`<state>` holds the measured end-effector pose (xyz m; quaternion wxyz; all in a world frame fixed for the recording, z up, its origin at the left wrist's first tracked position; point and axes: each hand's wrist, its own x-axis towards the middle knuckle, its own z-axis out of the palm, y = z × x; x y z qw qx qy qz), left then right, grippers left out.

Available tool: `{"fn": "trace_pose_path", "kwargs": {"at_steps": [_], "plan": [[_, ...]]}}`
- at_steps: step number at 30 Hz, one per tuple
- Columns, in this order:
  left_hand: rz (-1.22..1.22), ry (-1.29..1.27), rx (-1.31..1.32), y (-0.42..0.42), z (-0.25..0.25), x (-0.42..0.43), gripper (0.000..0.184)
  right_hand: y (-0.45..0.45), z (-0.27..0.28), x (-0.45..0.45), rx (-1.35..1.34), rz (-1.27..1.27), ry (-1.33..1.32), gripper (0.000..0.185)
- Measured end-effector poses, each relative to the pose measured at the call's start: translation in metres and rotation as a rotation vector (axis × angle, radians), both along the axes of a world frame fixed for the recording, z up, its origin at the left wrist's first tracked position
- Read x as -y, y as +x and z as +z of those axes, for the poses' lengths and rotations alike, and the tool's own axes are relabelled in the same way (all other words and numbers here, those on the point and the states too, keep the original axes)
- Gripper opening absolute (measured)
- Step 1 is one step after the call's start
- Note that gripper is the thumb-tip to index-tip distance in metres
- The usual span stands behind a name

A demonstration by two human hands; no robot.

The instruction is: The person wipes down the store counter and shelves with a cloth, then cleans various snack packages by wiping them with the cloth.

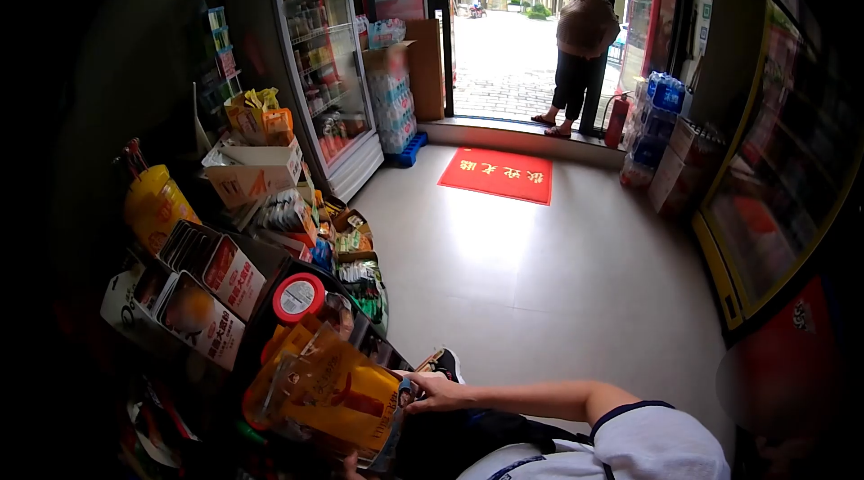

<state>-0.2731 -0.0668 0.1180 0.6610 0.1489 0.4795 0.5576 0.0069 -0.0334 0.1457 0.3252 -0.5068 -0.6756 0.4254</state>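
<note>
A yellow package in clear plastic wrap (346,394), printed with red and dark characters, is tilted over the snack shelf at lower left. My right hand (434,392) is closed on its right edge, where a small dark bluish patch shows by the fingertips. Only a little of my left hand (349,466) shows at the bottom edge of the view, with its fingers against the package's lower side; the rest is cut off. Behind the package stands a red-lidded jar (298,298). Beside it are upright red-and-white snack packs (202,318).
A curved shelf (382,305) of small snacks runs along the left, with a white box (256,170) and a yellow tub (160,206). Drink fridges (328,66) stand left and right. A red mat (495,176) lies before the doorway, where a person (583,39) stands.
</note>
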Motion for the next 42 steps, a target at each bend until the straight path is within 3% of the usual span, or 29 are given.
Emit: {"fn": "trace_pose_path", "kwargs": {"at_steps": [3, 6, 8, 10, 17, 20, 22, 24, 31, 33, 35, 38, 40, 42], "plan": [[0.021, -0.005, -0.006, 0.015, 0.024, 0.002, 0.035, 0.004, -0.004, -0.002, 0.019, -0.007, -0.103, 0.081], [-0.082, 0.171, 0.072, -0.014, -0.037, -0.013, 0.041, 0.002, -0.001, 0.004, -0.051, -0.069, -0.17, 0.078], [0.093, -0.181, 0.468, 0.002, 0.018, -0.01, 0.049, 0.002, 0.012, 0.008, -0.132, -0.087, -0.134, 0.07], [0.078, -0.023, 0.048, 0.019, 0.016, -0.006, 0.051, 0.004, 0.019, 0.009, -0.146, -0.095, -0.129, 0.067], [0.001, -0.053, 0.061, 0.017, -0.002, -0.021, 0.051, 0.003, 0.022, 0.01, -0.089, -0.121, -0.137, 0.071], [0.023, -0.072, -0.052, 0.032, 0.02, -0.017, 0.051, 0.002, -0.003, 0.004, -0.102, -0.121, -0.122, 0.073], [0.015, -0.095, 0.036, 0.016, -0.033, -0.022, 0.052, 0.003, -0.008, 0.004, -0.1, -0.087, -0.115, 0.075], [0.059, -0.093, 0.119, 0.018, -0.043, -0.021, 0.054, 0.001, 0.004, 0.007, -0.077, -0.095, -0.157, 0.078], [0.132, 0.006, -0.145, 0.04, -0.01, -0.002, 0.055, 0.0, -0.003, 0.003, -0.086, -0.097, -0.101, 0.082], [0.163, 0.04, -0.115, 0.024, -0.051, -0.014, 0.057, 0.0, -0.001, 0.004, -0.098, -0.094, -0.084, 0.082], [0.166, 0.091, -0.143, 0.027, -0.055, -0.014, 0.059, 0.001, 0.007, 0.008, -0.116, -0.109, -0.088, 0.081], [0.125, 0.113, -0.243, 0.051, 0.013, -0.006, 0.063, 0.0, 0.01, 0.007, -0.138, -0.14, -0.102, 0.078], [0.076, 0.01, -0.27, 0.053, 0.033, -0.006, 0.065, -0.003, 0.0, 0.006, -0.13, -0.15, -0.09, 0.076], [0.082, 0.072, -0.285, 0.057, 0.042, -0.005, 0.064, -0.004, 0.0, 0.007, -0.116, -0.13, -0.089, 0.078]]}}
